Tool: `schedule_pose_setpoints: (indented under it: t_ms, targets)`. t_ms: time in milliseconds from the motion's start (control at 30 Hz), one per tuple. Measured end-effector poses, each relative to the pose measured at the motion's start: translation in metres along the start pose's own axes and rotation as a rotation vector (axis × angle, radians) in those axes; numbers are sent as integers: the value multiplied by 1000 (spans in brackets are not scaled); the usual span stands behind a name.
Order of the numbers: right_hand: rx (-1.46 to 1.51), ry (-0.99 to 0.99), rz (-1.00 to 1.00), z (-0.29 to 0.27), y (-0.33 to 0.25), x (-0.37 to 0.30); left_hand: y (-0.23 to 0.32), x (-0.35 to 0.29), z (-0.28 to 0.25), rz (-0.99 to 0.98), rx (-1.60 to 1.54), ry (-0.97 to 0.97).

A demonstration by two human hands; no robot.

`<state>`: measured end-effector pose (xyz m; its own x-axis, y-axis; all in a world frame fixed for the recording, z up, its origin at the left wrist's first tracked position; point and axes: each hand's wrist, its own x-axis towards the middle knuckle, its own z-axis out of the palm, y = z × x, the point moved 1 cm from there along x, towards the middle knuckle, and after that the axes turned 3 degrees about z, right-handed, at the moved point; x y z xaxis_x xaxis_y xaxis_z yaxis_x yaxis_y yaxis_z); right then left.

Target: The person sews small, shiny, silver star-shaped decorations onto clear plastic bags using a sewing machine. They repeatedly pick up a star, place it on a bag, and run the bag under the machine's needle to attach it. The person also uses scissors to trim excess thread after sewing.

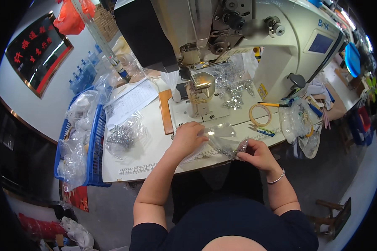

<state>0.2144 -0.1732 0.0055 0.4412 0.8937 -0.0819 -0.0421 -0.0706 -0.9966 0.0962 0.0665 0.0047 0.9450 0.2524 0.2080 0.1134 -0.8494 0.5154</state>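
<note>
My right hand (259, 154) pinches a silvery, glittering piece (242, 146) between thumb and fingers, near the table's front edge. From there a clear plastic piece (222, 131) stretches left across the tabletop to my left hand (188, 140). That hand is palm down, its fingers bent onto the plastic; its fingertips are partly hidden. Just beyond both hands stands the sewing machine's post and needle area (200, 90). More glittering silver pieces (233, 90) are heaped behind and right of the post, and another bunch (123, 136) lies in clear wrap at the left.
A blue basket (97, 146) full of plastic bags stands at the table's left end, beside paper sheets (134, 100). At right lie a tape roll (259, 115), small thread snips (262, 130) and a yellow pen (272, 104). A ruler strip (137, 169) runs along the front edge.
</note>
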Motion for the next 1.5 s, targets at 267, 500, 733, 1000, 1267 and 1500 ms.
schedule_pose_setpoints:
  t_ms: [267,500,733,1000,1267,1500]
  targets:
    - [-122,-28,0,-1,9,3,11,2,1,-10,68,81]
    - [20,-208,-393,-31,-22,-11,21,-22,5,304,184,328]
    - [201,173,-323,-72,-12,-16,57,-67,-67,40,-405,620]
    - [-133,-143,-251,-1,-13,27,66,-56,-65,-208,-1401,106]
    - [-47,75,-198,44,-11,43,74,-60,-18,-183,-1163,147]
    - [204,23,-19,51,-19,39,64,-60,-19,-245,-934,193]
